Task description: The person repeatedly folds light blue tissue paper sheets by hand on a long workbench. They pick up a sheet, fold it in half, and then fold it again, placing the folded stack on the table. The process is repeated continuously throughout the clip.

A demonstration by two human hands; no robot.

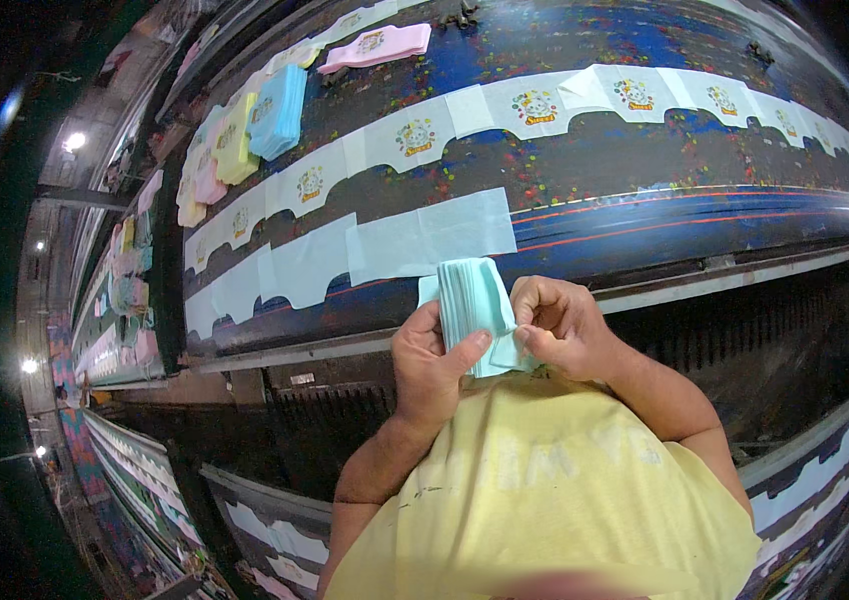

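In front of my yellow shirt, my left hand (428,371) grips a folded stack of mint-green fabric pieces (462,307), its thumb across the front. The fingertips of my right hand (563,326) pinch the loose edge of the outermost piece (511,352), on the stack's right side. Just beyond the stack, plain pale-blue cut pieces (394,244) lie end to end along the near side of a long dark-blue table (664,225). Farther back runs a row of white pieces (477,112), several printed with a colourful cartoon motif and lettering.
Stacks of blue pieces (278,112), yellow pieces (237,142) and pink pieces (379,46) rest at the table's far left. Small dark metal parts (462,15) sit at the back. A pale rail (739,271) edges the table. Another table with pieces (826,472) stands behind me.
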